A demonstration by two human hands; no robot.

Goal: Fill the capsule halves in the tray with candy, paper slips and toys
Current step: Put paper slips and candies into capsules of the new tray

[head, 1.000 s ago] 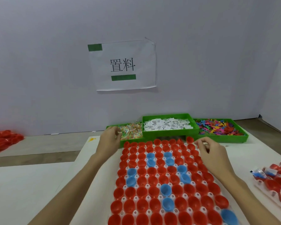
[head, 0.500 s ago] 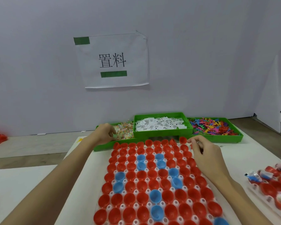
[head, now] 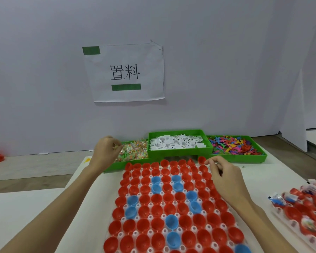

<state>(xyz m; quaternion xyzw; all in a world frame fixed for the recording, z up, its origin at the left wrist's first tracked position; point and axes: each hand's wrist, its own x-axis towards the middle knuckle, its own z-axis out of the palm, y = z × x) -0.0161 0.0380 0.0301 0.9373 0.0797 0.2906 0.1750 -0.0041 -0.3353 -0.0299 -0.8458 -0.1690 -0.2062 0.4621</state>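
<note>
Tray (head: 234, 228) of red and blue capsule halves (head: 169, 199) on the white counter (head: 18, 212), with 3 green bins behind it: candy (head: 135, 152), paper slips (head: 177, 142), toys (head: 232, 145). Left hand (head: 105, 152) over the candy bin, fingers pinched on a candy piece. Right hand (head: 224, 177) at the tray's far right corner, fingers curled together; any content cannot be told.

Bright, even, soft-shadowed light; wide-angle bending and blur toward the edges.
</note>
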